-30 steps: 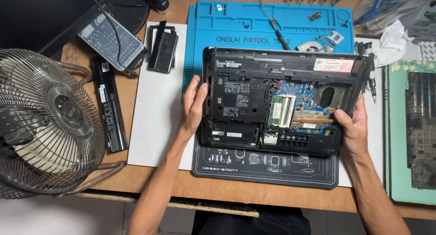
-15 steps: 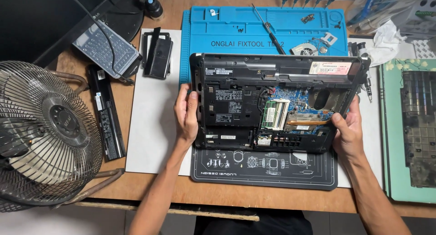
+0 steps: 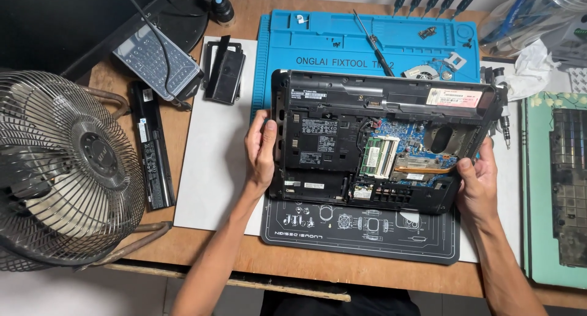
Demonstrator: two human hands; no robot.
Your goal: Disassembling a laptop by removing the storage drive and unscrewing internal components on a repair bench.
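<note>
At the centre of the frame an opened laptop (image 3: pixel 379 142) lies underside up, straddling a blue work mat (image 3: pixel 318 38) and a dark mat (image 3: pixel 361 227) that cushion it on the bench (image 3: pixel 202 255). The left hand (image 3: pixel 261 151) curls round its left edge and the right hand (image 3: pixel 478 181) clasps the lower right corner, one grip on each side keeping it level. The removed battery (image 3: pixel 151 146) lies well to the left beside a fan (image 3: pixel 64 169), clear of the work.

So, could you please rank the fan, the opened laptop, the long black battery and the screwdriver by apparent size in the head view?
1. Laptop and fan: similar, fan partly cropped, so unranked.
2. Battery.
3. Screwdriver.
</note>
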